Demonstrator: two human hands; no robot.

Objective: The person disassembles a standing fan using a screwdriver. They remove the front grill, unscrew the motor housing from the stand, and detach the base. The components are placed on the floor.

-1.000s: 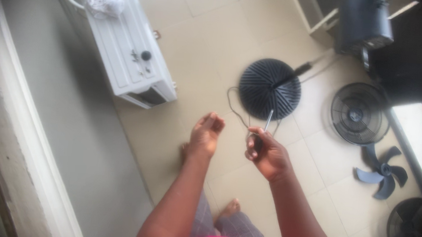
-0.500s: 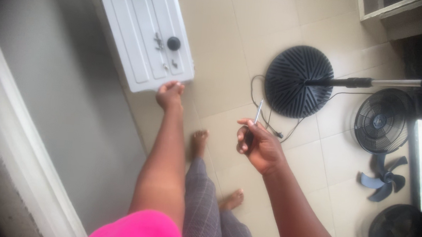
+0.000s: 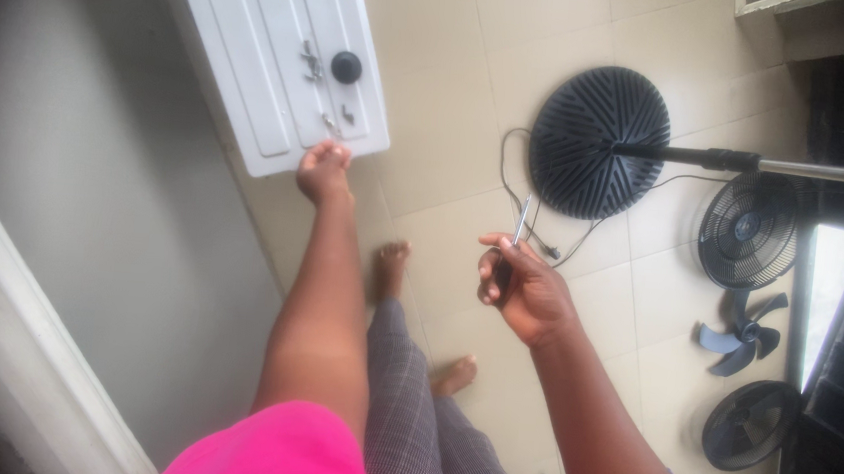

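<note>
At the left, a white ribbed panel [image 3: 276, 55] lies on the tiled floor [image 3: 451, 129] beside the grey wall. A black round knob [image 3: 346, 67] and a few small metal screws [image 3: 308, 58] sit near its lower right corner. The left hand [image 3: 324, 170] reaches down with its fingers curled at that corner's edge, touching the panel just below the screws; whether it holds anything cannot be told. Further right, the right hand [image 3: 523, 293] is raised above the floor and grips a screwdriver [image 3: 521, 222], its thin metal shaft pointing up and away. Beyond it stands the black round fan base [image 3: 600, 141] with its pole [image 3: 749, 162] and cord. At the right edge lie two fan grilles [image 3: 749, 231] and the fan blade [image 3: 740, 337].
</note>
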